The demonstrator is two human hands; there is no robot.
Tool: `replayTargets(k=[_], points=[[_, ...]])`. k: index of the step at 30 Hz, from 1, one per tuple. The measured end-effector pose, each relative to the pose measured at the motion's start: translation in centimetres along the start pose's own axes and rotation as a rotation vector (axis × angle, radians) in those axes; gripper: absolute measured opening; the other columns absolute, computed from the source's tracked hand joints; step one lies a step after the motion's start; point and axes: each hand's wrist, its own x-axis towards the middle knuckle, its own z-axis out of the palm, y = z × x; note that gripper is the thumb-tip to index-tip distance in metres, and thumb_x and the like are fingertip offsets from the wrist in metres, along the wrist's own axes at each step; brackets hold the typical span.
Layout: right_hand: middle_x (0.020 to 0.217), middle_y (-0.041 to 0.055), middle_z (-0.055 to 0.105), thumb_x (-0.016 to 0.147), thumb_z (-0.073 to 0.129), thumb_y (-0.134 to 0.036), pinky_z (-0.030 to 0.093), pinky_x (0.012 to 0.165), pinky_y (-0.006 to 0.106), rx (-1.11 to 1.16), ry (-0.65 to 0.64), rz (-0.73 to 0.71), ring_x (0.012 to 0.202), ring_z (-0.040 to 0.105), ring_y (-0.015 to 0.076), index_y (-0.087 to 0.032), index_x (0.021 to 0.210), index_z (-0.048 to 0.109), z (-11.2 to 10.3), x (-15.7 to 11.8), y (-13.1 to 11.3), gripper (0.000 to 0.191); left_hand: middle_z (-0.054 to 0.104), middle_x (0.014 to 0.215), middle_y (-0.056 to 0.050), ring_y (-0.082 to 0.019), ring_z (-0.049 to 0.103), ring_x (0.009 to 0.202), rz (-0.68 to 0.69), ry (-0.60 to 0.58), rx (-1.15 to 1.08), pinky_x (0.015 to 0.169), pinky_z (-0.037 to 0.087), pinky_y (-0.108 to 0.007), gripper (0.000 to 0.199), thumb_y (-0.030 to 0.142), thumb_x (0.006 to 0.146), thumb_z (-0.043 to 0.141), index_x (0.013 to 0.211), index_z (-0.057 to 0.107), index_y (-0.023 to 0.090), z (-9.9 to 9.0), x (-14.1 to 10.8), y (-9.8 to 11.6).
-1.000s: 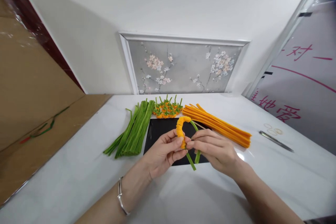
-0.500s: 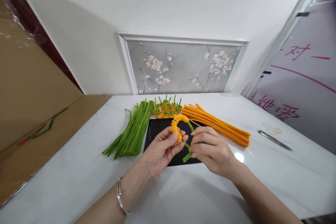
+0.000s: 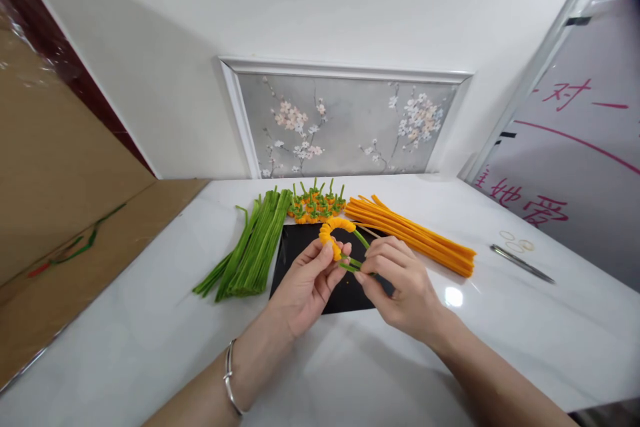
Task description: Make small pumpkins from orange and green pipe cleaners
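Note:
A coiled orange pipe-cleaner piece (image 3: 331, 232), curved like an arch, is pinched at its lower end by my left hand (image 3: 314, 277). A green stem (image 3: 361, 239) comes out of its right end and runs to my right hand (image 3: 395, 273), whose fingers are closed on it. Short green ends (image 3: 350, 265) show between the two hands, above a black mat (image 3: 295, 243). Behind the mat stand several small orange pieces with green tops (image 3: 316, 203). A green bundle of stems (image 3: 257, 250) lies left of the mat, an orange bundle (image 3: 415, 233) to the right.
On the right of the white table (image 3: 525, 333) lie tweezers (image 3: 523, 263) and a few thin rings (image 3: 515, 243). A cardboard sheet (image 3: 125, 233) covers the left side. A panelled wall (image 3: 350, 123) rises behind the table.
The green end that hung below my right fingers now points left toward my left hand. My right fingertips have shifted slightly, and the orange coil sits a little further left.

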Motion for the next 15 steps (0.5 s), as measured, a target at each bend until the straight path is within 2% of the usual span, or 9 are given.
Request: replayTargets(k=[11, 15], points=[[0.071, 0.0032, 0.06, 0.084, 0.055, -0.012, 0.043, 0.068, 0.035, -0.115, 0.043, -0.014, 0.078, 0.056, 0.0198, -0.02, 0.072, 0.054, 0.7, -0.2, -0.1, 0.015, 0.073, 0.086, -0.002, -0.014, 0.072, 0.089, 0.048, 0.06, -0.045, 0.079, 0.059, -0.02, 0.008, 0.008, 0.082, 0.069, 0.08, 0.064, 0.015, 0.4, -0.2, -1.0], [0.071, 0.0037, 0.06, 0.085, 0.056, -0.012, 0.043, 0.068, 0.035, -0.125, 0.054, -0.009, 0.078, 0.056, 0.0201, -0.02, 0.072, 0.054, 0.9, -0.1, -0.2, 0.016, 0.073, 0.087, -0.003, -0.014, 0.071, 0.091, 0.045, 0.036, -0.032, 0.077, 0.059, -0.018, 0.007, 0.009, 0.081, 0.07, 0.079, 0.066, 0.014, 0.4, -0.3, -1.2]])
